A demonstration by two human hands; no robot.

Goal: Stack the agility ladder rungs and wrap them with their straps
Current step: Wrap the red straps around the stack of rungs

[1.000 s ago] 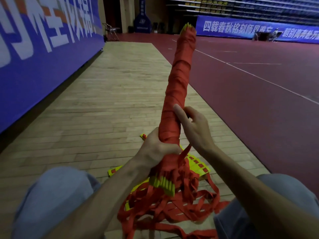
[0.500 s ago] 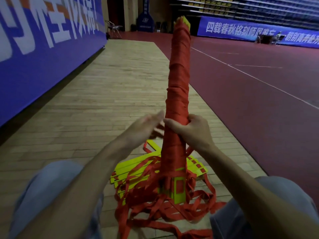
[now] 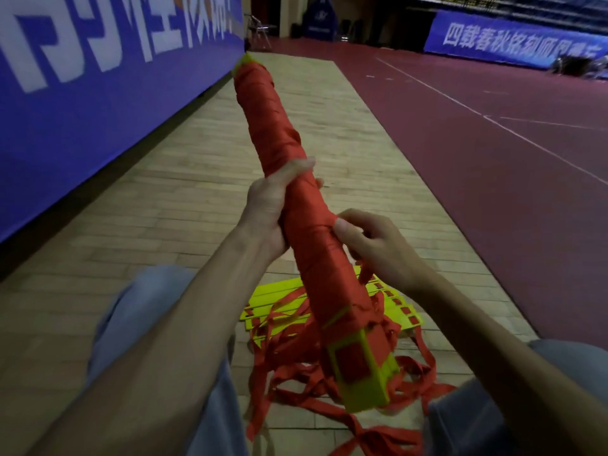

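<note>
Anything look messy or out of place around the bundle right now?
Yes. Under the wrapped bundle, the loose red straps lie in a tangled heap on the floor, snarled over yellow rungs that are not stacked into it.

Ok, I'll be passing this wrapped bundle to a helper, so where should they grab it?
Around the wrapped bundle, on the stretch above the left hand, coming from the right: there it is a straight, even bar tilted up and away, while the lower end trails loose straps by the right hand.
</note>
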